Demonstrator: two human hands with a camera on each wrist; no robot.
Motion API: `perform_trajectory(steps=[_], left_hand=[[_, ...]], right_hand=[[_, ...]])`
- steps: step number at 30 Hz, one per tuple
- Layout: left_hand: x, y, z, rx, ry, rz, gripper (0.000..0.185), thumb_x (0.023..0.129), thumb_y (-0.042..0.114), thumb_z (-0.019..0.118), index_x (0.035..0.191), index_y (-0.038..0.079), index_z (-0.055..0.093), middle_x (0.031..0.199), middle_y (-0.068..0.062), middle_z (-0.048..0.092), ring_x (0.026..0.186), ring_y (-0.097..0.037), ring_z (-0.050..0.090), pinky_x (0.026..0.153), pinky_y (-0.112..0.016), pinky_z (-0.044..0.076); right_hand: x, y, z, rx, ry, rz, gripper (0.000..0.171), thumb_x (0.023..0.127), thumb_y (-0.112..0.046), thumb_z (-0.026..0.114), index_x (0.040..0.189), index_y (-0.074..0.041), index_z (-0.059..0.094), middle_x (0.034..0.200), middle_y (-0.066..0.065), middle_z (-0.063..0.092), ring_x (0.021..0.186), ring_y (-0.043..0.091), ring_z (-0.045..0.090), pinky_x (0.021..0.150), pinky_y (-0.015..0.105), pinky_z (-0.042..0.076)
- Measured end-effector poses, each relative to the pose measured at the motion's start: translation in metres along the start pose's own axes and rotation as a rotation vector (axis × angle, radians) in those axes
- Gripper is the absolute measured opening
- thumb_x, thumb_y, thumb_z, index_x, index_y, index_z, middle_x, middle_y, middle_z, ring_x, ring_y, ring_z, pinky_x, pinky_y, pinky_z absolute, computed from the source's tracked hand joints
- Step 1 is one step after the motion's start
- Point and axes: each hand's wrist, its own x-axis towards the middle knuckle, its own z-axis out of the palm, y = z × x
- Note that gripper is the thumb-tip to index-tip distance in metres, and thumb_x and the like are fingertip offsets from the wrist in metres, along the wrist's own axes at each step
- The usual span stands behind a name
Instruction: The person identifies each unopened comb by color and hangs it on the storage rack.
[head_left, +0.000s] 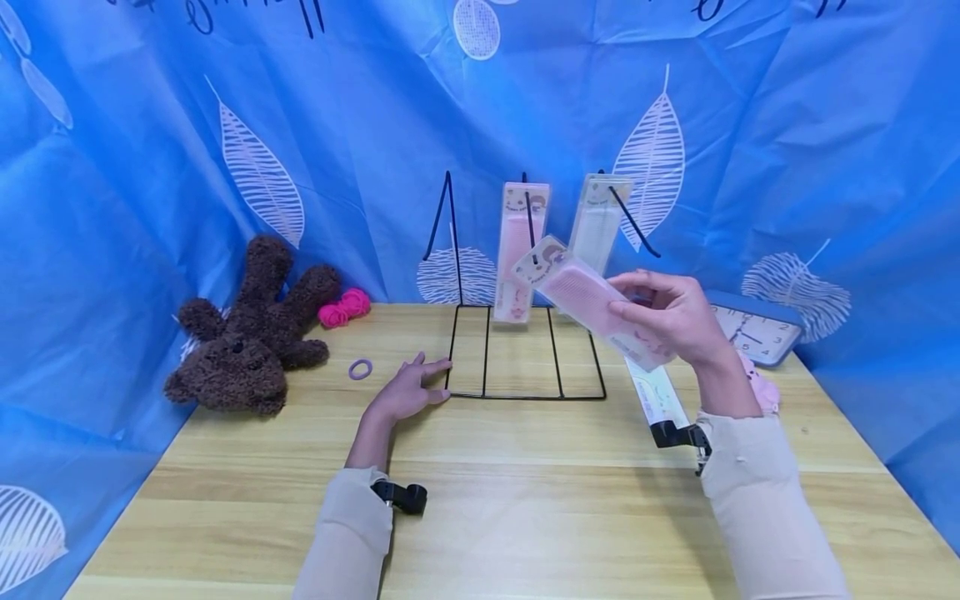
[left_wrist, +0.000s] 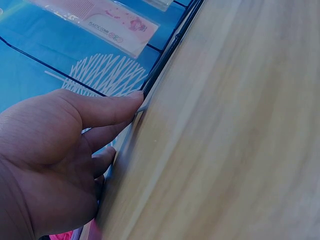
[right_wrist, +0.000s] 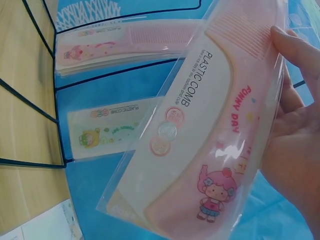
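Note:
A black wire rack stands on the wooden table. On its middle peg hangs a pink comb packet, and on the right peg a pale comb packet. My right hand grips another pink comb packet, tilted, with its top end close to the middle peg. The right wrist view shows this packet with my fingers along its edge. My left hand lies flat on the table, its fingertips touching the rack's base wire.
One more comb packet lies on the table below my right hand. A brown plush bear, a pink hair bobble and a purple hair ring sit at the left. A clock leans at the right. A blue curtain surrounds the table.

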Motion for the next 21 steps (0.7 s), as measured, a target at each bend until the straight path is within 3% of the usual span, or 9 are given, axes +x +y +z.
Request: perform_trajectory(steps=[5, 13, 21], left_hand=[[0.0, -0.001, 0.0, 0.003, 0.0, -0.004, 0.057, 0.097, 0.015, 0.068, 0.151, 0.015, 0.05, 0.167, -0.023, 0.006, 0.15, -0.05, -0.007, 0.118, -0.066, 0.002], [0.002, -0.006, 0.0, 0.016, -0.01, 0.018, 0.059, 0.096, 0.015, 0.069, 0.151, 0.013, 0.05, 0.166, -0.025, 0.008, 0.148, -0.053, -0.006, 0.117, -0.066, 0.002], [0.003, -0.005, -0.001, 0.022, -0.009, 0.036, 0.059, 0.096, 0.016, 0.069, 0.151, 0.013, 0.049, 0.166, -0.025, 0.009, 0.147, -0.055, -0.005, 0.116, -0.069, 0.002]], right_hand=[[-0.001, 0.006, 0.011, -0.065, 0.059, 0.032, 0.02, 0.09, 0.004, 0.073, 0.109, 0.006, 0.07, 0.097, 0.003, 0.075, 0.077, 0.019, 0.07, 0.066, 0.026, 0.055], [0.003, 0.018, 0.032, -0.111, 0.03, 0.099, 0.015, 0.093, -0.008, 0.073, 0.104, 0.003, 0.07, 0.097, 0.003, 0.072, 0.079, 0.019, 0.067, 0.071, 0.024, 0.054], [0.012, 0.025, 0.042, -0.101, 0.043, 0.101, 0.016, 0.095, -0.01, 0.072, 0.104, 0.004, 0.075, 0.097, 0.009, 0.075, 0.083, 0.021, 0.071, 0.075, 0.027, 0.058]])
